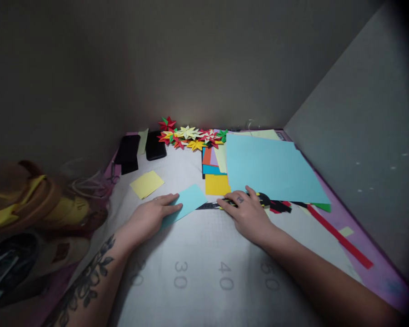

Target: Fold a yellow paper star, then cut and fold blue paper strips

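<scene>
A small light blue piece of paper [192, 200] lies at an angle near the middle of the white mat. My left hand [153, 215] is on its left part, two fingers stretched over its top; the thumb is hidden. To the right, my right hand [247, 211] is over a black and yellow utility knife [264, 199], its fingers around the handle. The knife's blade [207, 205] points left, close to the blue paper's right corner. A small stack of yellow paper squares [147, 184] lies just beyond my left hand.
Folded paper stars [187, 132] line the back. A large light blue sheet [269, 168] covers coloured papers [216, 184] at the right. A red strip [341, 236] lies near the right edge. Two dark phones [156, 146] and scissors [113, 175] are at the back left; bags [68, 213] stand left.
</scene>
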`<state>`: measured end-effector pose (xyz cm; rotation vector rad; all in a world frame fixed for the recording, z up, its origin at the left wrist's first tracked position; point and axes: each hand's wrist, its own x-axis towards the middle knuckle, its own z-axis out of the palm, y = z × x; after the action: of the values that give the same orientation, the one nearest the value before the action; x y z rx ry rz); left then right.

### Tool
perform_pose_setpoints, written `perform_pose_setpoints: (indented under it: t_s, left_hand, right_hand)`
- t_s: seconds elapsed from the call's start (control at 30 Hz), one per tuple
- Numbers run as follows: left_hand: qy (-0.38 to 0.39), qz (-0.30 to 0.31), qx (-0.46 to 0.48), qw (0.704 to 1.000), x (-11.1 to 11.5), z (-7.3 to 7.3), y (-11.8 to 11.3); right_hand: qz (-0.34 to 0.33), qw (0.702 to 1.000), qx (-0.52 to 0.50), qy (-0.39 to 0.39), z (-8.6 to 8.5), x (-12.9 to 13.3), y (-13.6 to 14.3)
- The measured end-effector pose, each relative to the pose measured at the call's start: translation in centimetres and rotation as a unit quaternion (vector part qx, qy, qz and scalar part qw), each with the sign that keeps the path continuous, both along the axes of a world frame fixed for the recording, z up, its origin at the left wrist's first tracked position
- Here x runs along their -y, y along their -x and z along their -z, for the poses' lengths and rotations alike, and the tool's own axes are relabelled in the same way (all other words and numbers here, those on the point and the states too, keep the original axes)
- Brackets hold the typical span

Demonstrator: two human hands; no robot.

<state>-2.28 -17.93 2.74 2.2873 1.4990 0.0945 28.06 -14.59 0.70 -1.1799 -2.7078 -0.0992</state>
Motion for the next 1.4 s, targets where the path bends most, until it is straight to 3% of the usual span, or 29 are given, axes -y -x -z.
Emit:
perform_pose_setpoints:
  t_s: [0.27, 0.53, 1.2, 1.4]
  left_hand:
    - [-0.005, -0.041, 0.049, 0.998, -0.6, -0.5, -0.4]
    - [-0.028, 0.029, 0.008, 0.999, -1.0, 0.6, 0.9]
    - [0.006, 0.032, 0.071, 0.997, -0.8, 0.4, 1.4]
    - [0.000, 0.032, 0.078, 0.996, -1.0, 0.8, 1.5]
  right_hand:
    - [-0.019, 1.000, -0.017, -0.016, 0.5, 0.8, 0.8]
    - [-0.036, 0.998, -0.028, -0.032, 0.5, 1.2, 2.0]
    - [-0.067, 0.996, -0.047, -0.025, 0.6, 3.1, 3.7]
    - [-0.102, 0.994, -0.048, -0.013, 0.6, 4.0, 6.2]
